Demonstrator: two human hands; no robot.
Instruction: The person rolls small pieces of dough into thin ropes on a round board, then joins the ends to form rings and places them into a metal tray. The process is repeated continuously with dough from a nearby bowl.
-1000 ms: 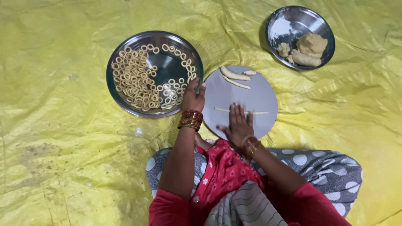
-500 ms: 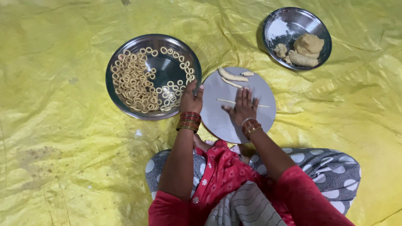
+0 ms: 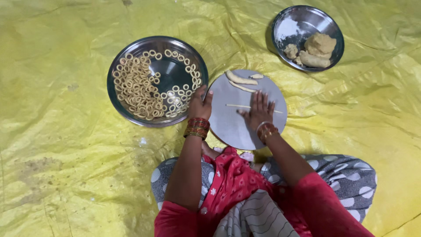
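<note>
Right hand: spread flat, slid forward over thin dough strand, rolling thinner. Left hand: curled, steadying round board edge.

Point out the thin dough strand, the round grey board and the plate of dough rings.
thin dough strand (image 3: 237,105), head view, bare stretch left of the right hand.
round grey board (image 3: 228,127), head view, bare lower-left surface.
plate of dough rings (image 3: 115,103), head view, left steel rim.

A crinkled yellow plastic sheet covers the floor, and on it lie a steel plate of dough rings, a round grey board and a smaller steel bowl of dough.
</note>
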